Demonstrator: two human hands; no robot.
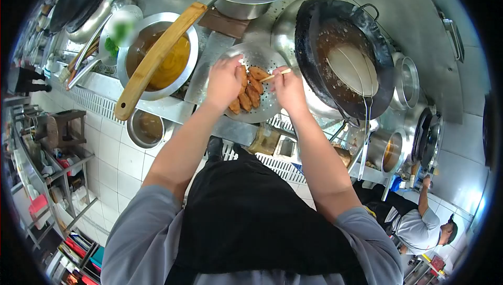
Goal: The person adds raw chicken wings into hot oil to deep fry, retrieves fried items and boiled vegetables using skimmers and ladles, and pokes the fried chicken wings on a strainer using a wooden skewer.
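Observation:
Several browned pieces that look like fried chicken wings (252, 96) lie on a round perforated metal strainer (270, 108) in front of me. My right hand (290, 91) pinches a thin wooden stick (276, 74), held at the right of the pieces. Its tip points left and meets or nearly meets an upper piece. My left hand (224, 80) is at the left side of the pieces with its fingers curled in against them. Whether those fingers grip a piece is hidden.
A black wok (314, 70) with dark oil and a wire skimmer (367, 122) stands at right. A wooden-handled strainer (162, 57) crosses over a metal bowl (193, 49) of yellow liquid at left. A co-worker (419, 227) is at far right.

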